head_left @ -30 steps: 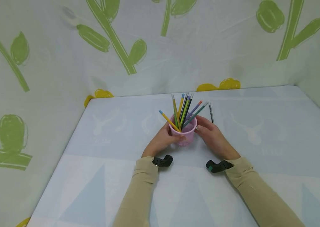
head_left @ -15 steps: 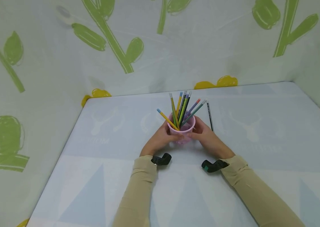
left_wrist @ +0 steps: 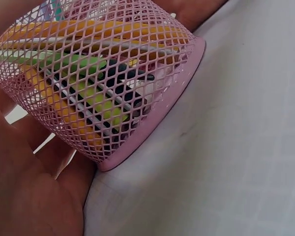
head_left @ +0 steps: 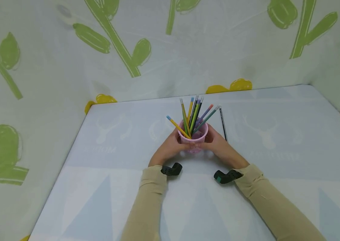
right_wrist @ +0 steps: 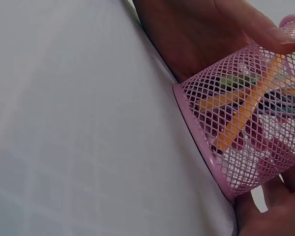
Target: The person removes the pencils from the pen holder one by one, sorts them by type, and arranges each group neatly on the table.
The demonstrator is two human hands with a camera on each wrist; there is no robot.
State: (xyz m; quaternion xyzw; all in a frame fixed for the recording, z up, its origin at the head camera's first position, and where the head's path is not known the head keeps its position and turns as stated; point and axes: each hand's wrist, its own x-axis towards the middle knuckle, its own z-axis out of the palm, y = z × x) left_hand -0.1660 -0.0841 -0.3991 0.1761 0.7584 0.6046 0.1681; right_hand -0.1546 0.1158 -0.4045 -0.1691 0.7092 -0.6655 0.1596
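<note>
A pink mesh pencil cup (head_left: 192,141) stands upright on the table, filled with several pencils (head_left: 191,117) whose ends fan out over the rim. My left hand (head_left: 167,150) grips its left side, thumb across the front. From the right, my right hand (head_left: 223,150) holds it too, its thumb tip close to the left one. In the left wrist view the cup's solid base ring (left_wrist: 155,118) sits at the tabletop, with pencils showing through the mesh. Fingers lie around the far side of the mesh wall (right_wrist: 250,123) in the right wrist view, partly hidden by it.
A single dark pencil (head_left: 223,124) lies on the table just beyond my right hand. The pale tabletop (head_left: 97,144) has faint blue printed shapes. Behind its far edge rises a wall covering (head_left: 206,57) with green leaf patterns. Each wrist carries a black strap-like device (head_left: 172,169).
My right hand has moved left and in from beside the cup to grip it, its thumb coming round to the front. The left hand keeps its grip. The head view has shifted slightly.
</note>
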